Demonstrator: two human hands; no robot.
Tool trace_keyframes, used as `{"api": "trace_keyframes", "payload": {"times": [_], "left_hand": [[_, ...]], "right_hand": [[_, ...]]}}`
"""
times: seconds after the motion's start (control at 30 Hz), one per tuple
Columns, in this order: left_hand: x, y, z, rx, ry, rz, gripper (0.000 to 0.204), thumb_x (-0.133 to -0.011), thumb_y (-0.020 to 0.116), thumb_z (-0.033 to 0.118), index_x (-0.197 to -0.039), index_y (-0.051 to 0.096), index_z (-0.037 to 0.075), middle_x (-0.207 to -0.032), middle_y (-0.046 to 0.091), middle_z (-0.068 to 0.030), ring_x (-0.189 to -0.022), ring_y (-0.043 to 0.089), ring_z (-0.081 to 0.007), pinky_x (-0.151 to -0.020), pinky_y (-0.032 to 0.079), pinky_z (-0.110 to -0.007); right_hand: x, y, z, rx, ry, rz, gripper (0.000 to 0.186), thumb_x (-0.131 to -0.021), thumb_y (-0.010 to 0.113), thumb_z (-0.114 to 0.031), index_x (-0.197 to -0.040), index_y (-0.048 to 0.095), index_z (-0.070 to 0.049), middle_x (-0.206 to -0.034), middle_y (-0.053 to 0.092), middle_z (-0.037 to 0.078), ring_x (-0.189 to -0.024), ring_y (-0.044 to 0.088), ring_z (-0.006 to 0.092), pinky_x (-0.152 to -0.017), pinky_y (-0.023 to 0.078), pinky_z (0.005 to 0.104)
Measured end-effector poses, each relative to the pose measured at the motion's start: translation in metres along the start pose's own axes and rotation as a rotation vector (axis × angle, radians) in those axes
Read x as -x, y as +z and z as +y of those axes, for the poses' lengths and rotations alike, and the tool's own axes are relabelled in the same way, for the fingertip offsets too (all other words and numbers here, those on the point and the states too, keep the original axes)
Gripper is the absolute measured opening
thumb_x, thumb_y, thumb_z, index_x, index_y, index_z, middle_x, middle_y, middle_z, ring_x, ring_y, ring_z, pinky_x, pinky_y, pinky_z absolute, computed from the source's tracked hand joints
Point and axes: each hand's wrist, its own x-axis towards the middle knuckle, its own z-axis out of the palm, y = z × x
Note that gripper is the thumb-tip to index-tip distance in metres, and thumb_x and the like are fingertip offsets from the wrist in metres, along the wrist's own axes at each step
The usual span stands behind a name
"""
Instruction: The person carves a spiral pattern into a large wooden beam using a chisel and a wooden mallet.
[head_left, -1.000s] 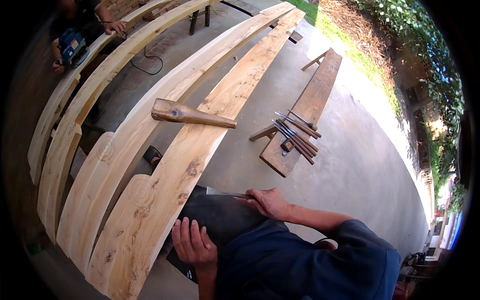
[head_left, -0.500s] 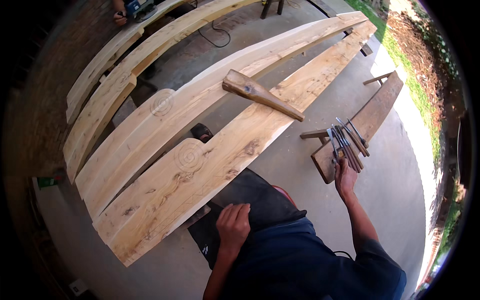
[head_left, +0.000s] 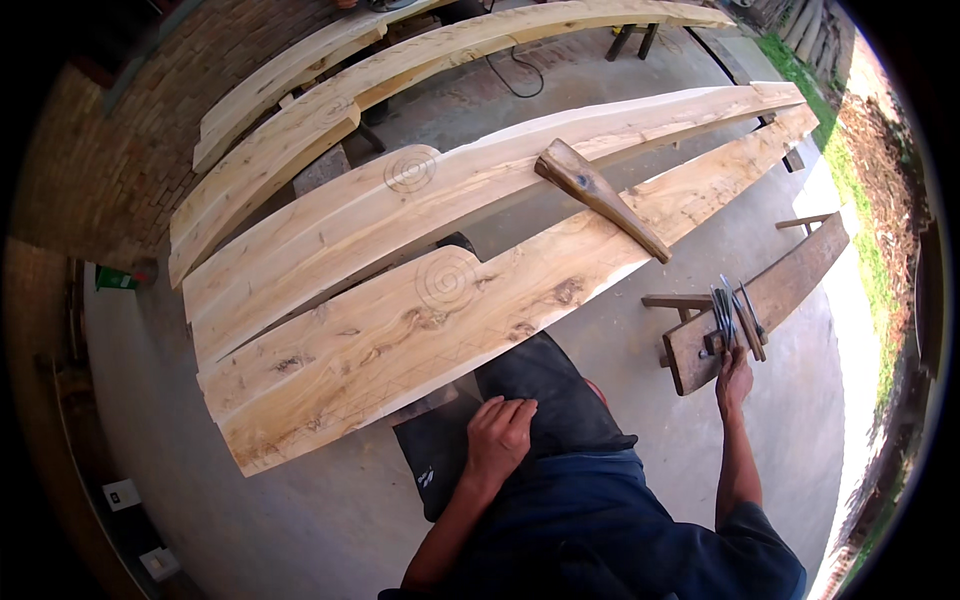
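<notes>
My right hand (head_left: 735, 378) is closed around the handle end of one or more chisels (head_left: 728, 315) at the near end of a low wooden bench (head_left: 795, 265). Their thin metal blades point away from me, and other wooden-handled chisels lie close beside them. How many are in my grip I cannot tell. My left hand (head_left: 502, 432) rests on my dark-clad lap with its fingers curled in and nothing showing in them. Before me stretches a long pale wooden beam (head_left: 400, 355) with a spiral and zigzag lines drawn on it. A wooden mallet (head_left: 600, 198) lies across it and the beam behind.
A second beam (head_left: 330, 235) with a drawn spiral runs just beyond the first, a narrow gap between. Further off, more curved beams (head_left: 400, 60) rest on supports. A black cable (head_left: 518, 75) lies on the concrete floor. Grass (head_left: 845, 165) borders the floor at right.
The view has shifted, so the beams, mallet and bench appear further right and mostly lower. My right hand stays at the chisels, which look more tightly bunched. My left hand remains curled.
</notes>
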Motion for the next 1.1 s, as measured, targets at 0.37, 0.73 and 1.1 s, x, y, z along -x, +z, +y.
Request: {"api": "trace_keyframes", "payload": {"times": [0.37, 0.73, 1.1], "left_hand": [[-0.006, 0.004, -0.014, 0.008, 0.002, -0.03, 0.015, -0.084, 0.078, 0.004, -0.098, 0.076, 0.007, -0.083, 0.071, -0.0083, -0.082, 0.072, -0.0296, -0.082, 0.059, -0.042], [-0.024, 0.019, -0.026, 0.035, 0.018, -0.108, 0.009, -0.089, 0.074, 0.004, -0.097, 0.076, 0.006, -0.079, 0.066, -0.0093, -0.076, 0.068, -0.0315, -0.071, 0.054, -0.044], [-0.027, 0.027, -0.026, 0.015, 0.043, -0.12, 0.004, -0.096, 0.07, 0.008, -0.097, 0.074, 0.009, -0.078, 0.064, -0.009, -0.074, 0.065, -0.0323, -0.071, 0.051, -0.046]], "right_hand": [[-0.005, 0.016, 0.018, -0.157, -0.048, -0.018, 0.03, -0.107, 0.061, -0.023, -0.129, 0.064, -0.002, -0.121, 0.074, 0.024, -0.116, 0.068, 0.0449, -0.099, 0.053, 0.0521], [-0.018, -0.027, -0.004, -0.146, 0.039, -0.009, 0.028, -0.1, 0.068, -0.022, -0.122, 0.072, -0.007, -0.113, 0.078, 0.017, -0.108, 0.074, 0.0377, -0.094, 0.056, 0.046], [-0.056, -0.037, 0.01, -0.135, 0.039, 0.023, 0.03, -0.096, 0.068, -0.024, -0.121, 0.076, -0.009, -0.111, 0.078, 0.018, -0.104, 0.074, 0.0391, -0.092, 0.057, 0.0483]]}}
